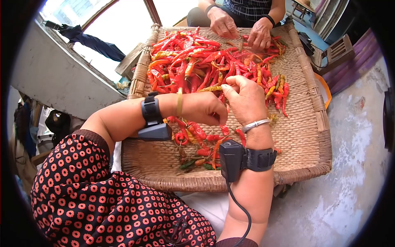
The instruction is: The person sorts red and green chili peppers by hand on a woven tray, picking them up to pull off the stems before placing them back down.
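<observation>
Red chili peppers [181, 53] are heaped in the far part of a woven tray [304, 136], with some yellow and orange ones among them. My left hand [207, 108] is closed over the gap between this heap and a smaller group of chili peppers [197, 131] near the front. A red chili pepper shows just below its curled fingertips. Facing it, my right hand [247, 99] is closed in a pinch at the heap's near edge. A yellowish chili pepper [210, 88] lies right at its thumb tip. Whatever is inside either grip is hidden.
Across the tray, another person's two hands [224, 24] work at the far edge of the heap. Wrist-worn devices [231, 160] sit on both my forearms, with a cable trailing from one. A folded dark umbrella [92, 43] is at left; a wooden stool [339, 53] stands at right.
</observation>
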Demonstrator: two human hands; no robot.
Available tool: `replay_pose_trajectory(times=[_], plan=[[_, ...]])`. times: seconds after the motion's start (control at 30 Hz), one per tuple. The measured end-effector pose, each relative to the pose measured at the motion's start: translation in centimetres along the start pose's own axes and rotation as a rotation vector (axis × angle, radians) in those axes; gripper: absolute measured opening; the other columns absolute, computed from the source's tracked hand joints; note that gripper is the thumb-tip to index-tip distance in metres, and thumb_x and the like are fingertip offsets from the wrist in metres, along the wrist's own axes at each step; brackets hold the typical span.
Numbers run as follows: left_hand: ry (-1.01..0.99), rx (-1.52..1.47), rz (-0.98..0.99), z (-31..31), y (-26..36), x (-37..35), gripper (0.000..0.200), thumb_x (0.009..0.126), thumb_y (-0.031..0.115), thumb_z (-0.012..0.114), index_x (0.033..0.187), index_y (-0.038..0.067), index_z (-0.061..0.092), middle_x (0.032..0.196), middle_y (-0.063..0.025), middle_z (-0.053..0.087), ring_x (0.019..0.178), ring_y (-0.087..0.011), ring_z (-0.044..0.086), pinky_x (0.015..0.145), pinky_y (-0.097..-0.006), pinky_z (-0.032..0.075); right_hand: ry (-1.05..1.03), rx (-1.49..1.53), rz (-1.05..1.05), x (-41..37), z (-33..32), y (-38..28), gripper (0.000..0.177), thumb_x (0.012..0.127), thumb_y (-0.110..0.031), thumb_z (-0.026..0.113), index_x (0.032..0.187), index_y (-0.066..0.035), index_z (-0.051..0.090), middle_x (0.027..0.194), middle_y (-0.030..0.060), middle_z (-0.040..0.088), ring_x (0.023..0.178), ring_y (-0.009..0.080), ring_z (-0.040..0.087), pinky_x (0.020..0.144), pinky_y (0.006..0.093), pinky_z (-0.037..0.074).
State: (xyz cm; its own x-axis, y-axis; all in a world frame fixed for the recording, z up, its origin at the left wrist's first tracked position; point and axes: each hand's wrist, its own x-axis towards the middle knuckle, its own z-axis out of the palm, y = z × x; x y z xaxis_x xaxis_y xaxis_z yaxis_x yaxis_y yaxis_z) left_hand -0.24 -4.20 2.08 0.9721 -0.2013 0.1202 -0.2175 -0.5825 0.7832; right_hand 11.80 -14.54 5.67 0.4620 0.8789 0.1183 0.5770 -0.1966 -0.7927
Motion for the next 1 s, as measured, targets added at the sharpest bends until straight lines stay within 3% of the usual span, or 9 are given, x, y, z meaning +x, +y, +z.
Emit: replay_pose_trajectory(times=[0.07, 0.13, 0.2, 0.37, 0.53, 0.7, 0.83, 0.9, 1.0], plan=[[0.073, -0.168, -0.227, -1.6, -0.1, -0.6, 0.007, 0.077, 0.002, 0.061, 0.084, 0.003, 0.06, 0.07, -0.0001, 0.06, 0.064, -0.0079, 0.055, 0.059, -0.0238, 0.046, -0.003, 0.038, 0.008, 0.0, 0.1, 0.1, 0.027, 0.075, -0.026, 0.062, 0.091, -0.004, 0.063, 0.079, 0.0169, 0.063, 0.076, 0.0309, 0.061, 0.068, 0.0386, 0.047], [0.178, -0.413, -0.28, -2.7, -0.7, -1.1, 0.007, 0.079, 0.003, 0.06, 0.087, 0.003, 0.059, 0.073, 0.0039, 0.057, 0.066, -0.0039, 0.052, 0.059, -0.021, 0.045, -0.121, 0.171, -0.074, 0.1, 0.5, 0.7, 0.028, 0.076, -0.027, 0.061, 0.094, -0.005, 0.062, 0.089, 0.0193, 0.061, 0.085, 0.0323, 0.059, 0.073, 0.0389, 0.046], [0.23, -0.6, -0.335, -3.7, 0.4, -1.3, 0.007, 0.081, 0.006, 0.061, 0.086, 0.004, 0.056, 0.078, 0.0033, 0.057, 0.065, -0.0019, 0.05, 0.055, -0.0171, 0.043, -0.134, 0.252, -0.11, 0.1, 0.7, 0.5, 0.029, 0.075, -0.027, 0.062, 0.094, -0.005, 0.062, 0.087, 0.0186, 0.062, 0.083, 0.0322, 0.06, 0.071, 0.0387, 0.046], [0.239, -0.769, -0.305, -3.6, 0.7, -1.4, 0.012, 0.082, 0.008, 0.061, 0.088, 0.007, 0.051, 0.071, 0.0049, 0.052, 0.056, -0.0004, 0.045, 0.048, -0.0139, 0.036, -0.192, 0.13, -0.055, -0.7, -0.2, 0.1, 0.027, 0.073, -0.027, 0.064, 0.088, -0.005, 0.063, 0.08, 0.0169, 0.063, 0.077, 0.031, 0.061, 0.068, 0.0381, 0.047], [0.231, -0.722, -0.363, -3.6, 0.6, -1.4, 0.013, 0.083, 0.008, 0.059, 0.093, 0.006, 0.052, 0.075, 0.0032, 0.055, 0.059, -0.0007, 0.047, 0.049, -0.0145, 0.038, -0.255, 0.087, 0.05, -0.5, -0.7, 0.2, 0.018, 0.071, -0.022, 0.065, 0.078, -0.005, 0.064, 0.072, 0.0153, 0.063, 0.07, 0.0275, 0.062, 0.064, 0.0361, 0.048], [0.16, -0.817, -0.345, -3.4, 0.0, -1.1, 0.039, 0.076, 0.02, 0.069, 0.105, 0.007, 0.046, 0.076, 0.0017, 0.055, 0.059, -0.003, 0.048, 0.048, -0.015, 0.037, -0.079, 0.182, -0.004, 0.3, -0.2, 1.0, 0.014, 0.071, -0.016, 0.063, 0.078, -0.004, 0.064, 0.069, 0.0132, 0.063, 0.065, 0.0229, 0.062, 0.063, 0.0329, 0.048], [0.008, -0.746, -0.383, -2.8, 0.0, -1.2, 0.028, 0.081, 0.025, 0.064, 0.097, 0.005, 0.054, 0.073, 0.0034, 0.055, 0.054, -0.0014, 0.047, 0.044, -0.0155, 0.036, -0.098, 0.489, 0.144, 0.3, -0.8, 0.8, 0.009, 0.075, -0.009, 0.061, 0.08, -0.001, 0.063, 0.063, 0.0051, 0.061, 0.054, 0.0108, 0.057, 0.051, 0.0254, 0.045], [0.021, -0.709, -0.45, -3.1, 0.5, -1.3, 0.027, 0.084, 0.028, 0.059, 0.09, 0.003, 0.059, 0.07, -0.0017, 0.059, 0.051, -0.0026, 0.047, 0.043, -0.0157, 0.035, -0.121, 0.578, 0.245, 0.1, -1.7, -0.3, 0.008, 0.079, -0.006, 0.059, 0.083, 0.0, 0.061, 0.064, 0.0003, 0.058, 0.049, 0.0048, 0.05, 0.043, 0.0195, 0.041], [0.046, -0.672, -0.5, -4.2, -0.1, -1.6, 0.026, 0.087, 0.027, 0.055, 0.09, 0.002, 0.06, 0.066, -0.0016, 0.059, 0.046, -0.0028, 0.045, 0.042, -0.0154, 0.034, -0.061, 0.797, 0.256, -0.1, -2.4, -0.1, 0.014, 0.081, -0.008, 0.059, 0.092, -0.001, 0.059, 0.066, 0.0003, 0.058, 0.049, 0.0041, 0.051, 0.041, 0.0164, 0.039]])
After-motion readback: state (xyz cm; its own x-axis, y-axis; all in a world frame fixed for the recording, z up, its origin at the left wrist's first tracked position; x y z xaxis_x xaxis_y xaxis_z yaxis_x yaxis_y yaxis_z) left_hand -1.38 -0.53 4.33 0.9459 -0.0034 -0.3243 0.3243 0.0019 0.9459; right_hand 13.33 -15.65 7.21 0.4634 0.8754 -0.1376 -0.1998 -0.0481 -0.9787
